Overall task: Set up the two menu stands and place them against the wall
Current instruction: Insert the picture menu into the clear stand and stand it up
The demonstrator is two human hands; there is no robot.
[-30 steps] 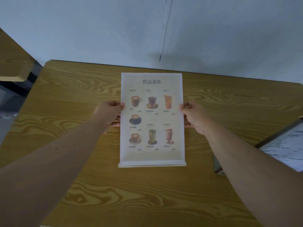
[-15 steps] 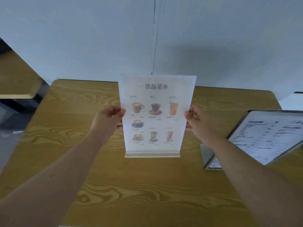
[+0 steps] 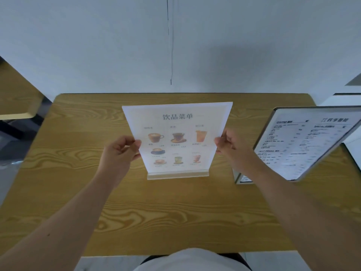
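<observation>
The drinks menu stand (image 3: 176,140), pinched at its side edges by the left hand (image 3: 119,153) and right hand (image 3: 232,147), should go back level until its base meets the wall (image 3: 234,55).

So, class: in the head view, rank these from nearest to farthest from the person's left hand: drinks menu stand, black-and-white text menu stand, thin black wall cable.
1. Drinks menu stand, gripped at its left edge.
2. Thin black wall cable, above.
3. Black-and-white text menu stand, far right.

Soft, dim, even light is falling across the wooden table (image 3: 175,216), casting a faint shadow on the wall (image 3: 224,61) behind it. Wide-angle distortion is bowing the table's edges, and small print on the right-hand menu (image 3: 304,141) is blurring.
</observation>
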